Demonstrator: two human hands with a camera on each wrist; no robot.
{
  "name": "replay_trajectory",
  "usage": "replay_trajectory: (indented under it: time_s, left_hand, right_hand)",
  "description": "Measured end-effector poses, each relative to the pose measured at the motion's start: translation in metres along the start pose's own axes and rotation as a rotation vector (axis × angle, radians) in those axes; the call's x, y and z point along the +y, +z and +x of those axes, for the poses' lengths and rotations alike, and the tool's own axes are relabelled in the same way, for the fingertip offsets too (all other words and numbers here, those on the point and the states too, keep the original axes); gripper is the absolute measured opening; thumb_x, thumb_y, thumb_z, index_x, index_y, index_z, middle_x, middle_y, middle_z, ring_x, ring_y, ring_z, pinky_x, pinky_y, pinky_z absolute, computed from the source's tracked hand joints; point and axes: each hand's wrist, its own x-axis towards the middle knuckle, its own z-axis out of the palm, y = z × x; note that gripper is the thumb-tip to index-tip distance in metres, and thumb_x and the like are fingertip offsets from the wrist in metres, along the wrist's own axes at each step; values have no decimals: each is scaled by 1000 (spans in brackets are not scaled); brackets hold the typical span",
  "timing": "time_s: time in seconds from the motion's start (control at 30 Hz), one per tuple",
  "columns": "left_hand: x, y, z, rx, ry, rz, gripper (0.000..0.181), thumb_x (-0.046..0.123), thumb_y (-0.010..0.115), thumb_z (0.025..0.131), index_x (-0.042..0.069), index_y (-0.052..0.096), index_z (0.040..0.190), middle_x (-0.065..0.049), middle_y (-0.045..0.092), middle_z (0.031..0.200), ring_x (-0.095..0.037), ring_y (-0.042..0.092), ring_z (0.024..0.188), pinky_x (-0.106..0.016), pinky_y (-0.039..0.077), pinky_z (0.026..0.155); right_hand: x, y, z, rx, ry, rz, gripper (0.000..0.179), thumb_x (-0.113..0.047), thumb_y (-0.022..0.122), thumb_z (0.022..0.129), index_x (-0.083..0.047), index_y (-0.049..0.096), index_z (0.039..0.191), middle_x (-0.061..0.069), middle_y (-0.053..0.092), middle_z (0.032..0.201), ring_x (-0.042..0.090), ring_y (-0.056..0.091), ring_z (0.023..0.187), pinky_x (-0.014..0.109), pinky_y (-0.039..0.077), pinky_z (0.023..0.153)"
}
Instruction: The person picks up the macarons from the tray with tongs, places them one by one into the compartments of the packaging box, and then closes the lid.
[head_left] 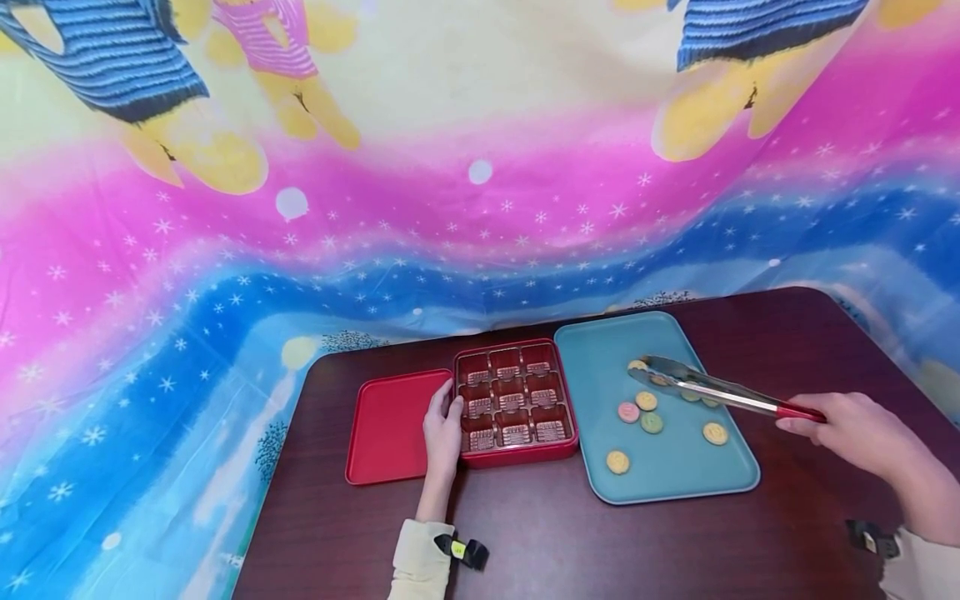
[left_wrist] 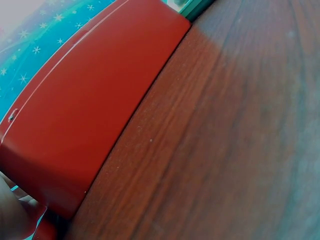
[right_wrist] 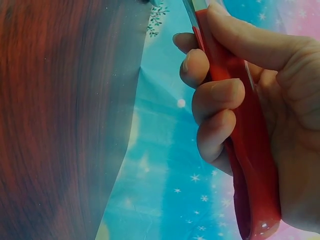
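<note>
My right hand (head_left: 862, 433) grips the red handle of metal tongs (head_left: 727, 392), with fingers curled round it in the right wrist view. The tongs reach left over a teal tray (head_left: 592, 358), their tips right at a pale yellow cookie (head_left: 636, 365) near the tray's far side. Around them lie a pink cookie (head_left: 628, 412), a green cookie (head_left: 652, 423) and several yellow ones; the tongs partly cover some. My left hand (head_left: 442, 429) rests against the left side of a red box (head_left: 517, 455), fingers extended along it. The box holds a clear divided insert (head_left: 510, 402) without cookies.
Left of the box lies a flat red lid (head_left: 393, 433), partly behind my left hand. Everything stands on a dark wooden table (head_left: 540, 533). A patterned cloth (head_left: 450, 208) hangs behind the table's far edge. The tray's left edge sits close beside the box.
</note>
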Motion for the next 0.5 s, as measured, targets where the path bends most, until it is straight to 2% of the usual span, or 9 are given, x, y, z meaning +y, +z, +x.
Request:
replay_trajectory:
  time_s: [0.3,0.5]
  left_hand:
    - [0,0,1,30,6,-1,39,-1,53,104,-13,55,141,-30,55,144,-43,49,138,-55,39,112]
    - [2,1,-1,35,4,-10,38,-2,53,104,-13,55,140,-30,55,144,-44,48,139,-57,38,113]
  right_hand:
    - [-9,-6,-2,76,-40,-79,19,-23,75,96,-4,72,95,-4,51,66,18,45,63,38,38,60]
    - [-18,-6,-3,125,-52,-72,19,-27,74,96,-10,70,90,-5,47,66,16,42,61,36,36,59]
